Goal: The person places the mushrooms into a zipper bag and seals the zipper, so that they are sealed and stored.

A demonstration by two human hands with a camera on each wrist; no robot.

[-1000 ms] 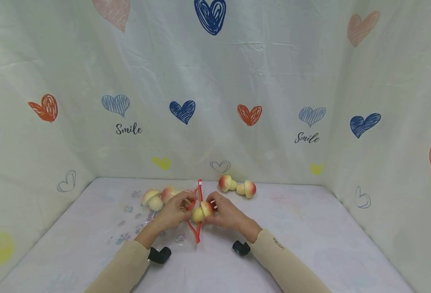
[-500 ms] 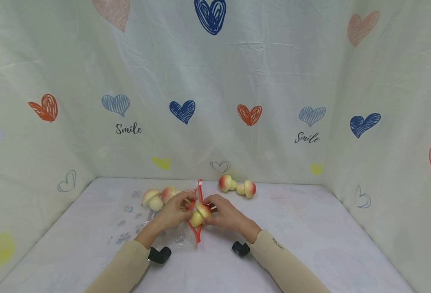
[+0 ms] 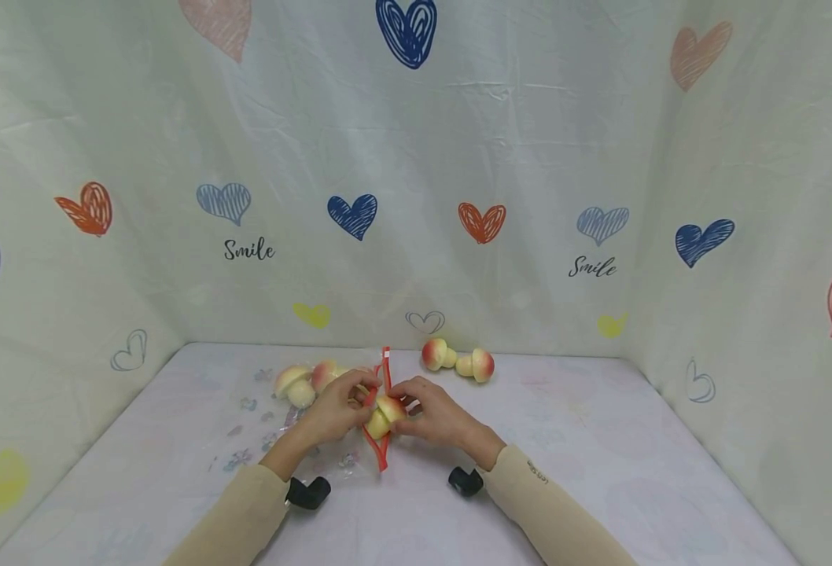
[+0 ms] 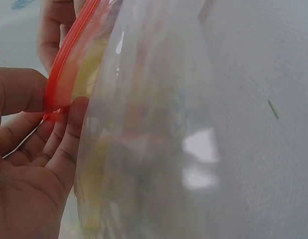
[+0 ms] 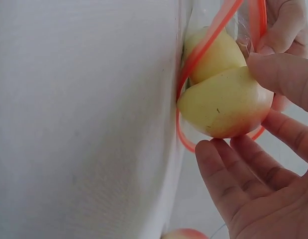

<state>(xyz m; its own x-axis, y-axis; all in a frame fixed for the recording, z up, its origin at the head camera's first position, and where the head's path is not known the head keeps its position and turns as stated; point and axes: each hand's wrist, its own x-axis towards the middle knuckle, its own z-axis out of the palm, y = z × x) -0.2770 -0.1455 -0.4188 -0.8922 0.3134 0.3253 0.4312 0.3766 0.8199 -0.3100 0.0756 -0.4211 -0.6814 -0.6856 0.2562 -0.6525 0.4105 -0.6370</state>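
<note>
In the head view my left hand point(image 3: 334, 410) pinches the red zip edge point(image 4: 69, 55) of a clear zip bag point(image 4: 158, 124), holding its mouth apart. My right hand point(image 3: 440, 415) grips a yellow toy mushroom point(image 5: 226, 102) with a red-tinged cap, thumb on one side and fingertips on the other. Its stem points left, inside the red-rimmed mouth; the cap is still between my right fingers. Through the film on the left show more mushrooms point(image 3: 294, 384), partly behind my left hand. How many lie in the bag I cannot tell.
Two similar mushrooms, one on the left point(image 3: 439, 354) and one on the right point(image 3: 477, 365), lie near the back of the white-covered table point(image 3: 572, 472). A curtain point(image 3: 416, 275) printed with hearts encloses the back and sides. Black wrist devices point(image 3: 309, 494) sit under both forearms.
My right hand has moved slightly left with the mushroom, which has tilted and gone further into the bag's mouth. My left hand has stayed in place on the zip edge.
</note>
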